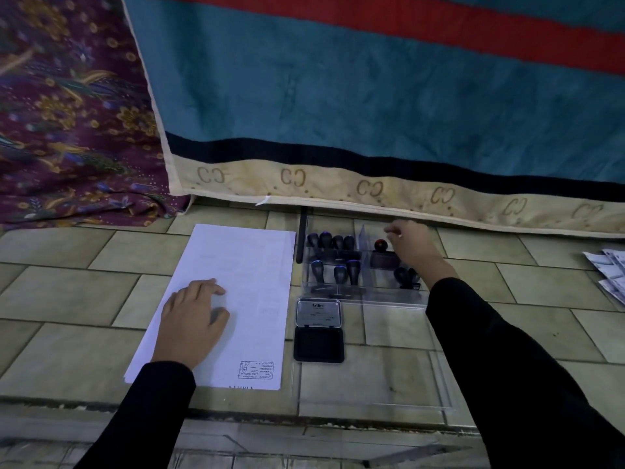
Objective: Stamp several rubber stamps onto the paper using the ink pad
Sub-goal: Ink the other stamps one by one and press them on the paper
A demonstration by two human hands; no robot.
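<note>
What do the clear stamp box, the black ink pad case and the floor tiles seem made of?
Clear compartmented stamp box: transparent hard plastic, probably acrylic; the tiles show through its walls. Black hinged ink pad case: likely moulded plastic, matte base, glossier lid. Beige rectangular floor tiles: ceramic or stone, dull, with dark grout lines.

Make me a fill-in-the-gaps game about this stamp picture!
1. The left hand lies flat on the ____.
2. The ink pad has its lid ____.
3. The right hand is over the clear tray of ____.
Missing words: paper; open; stamps.
</note>
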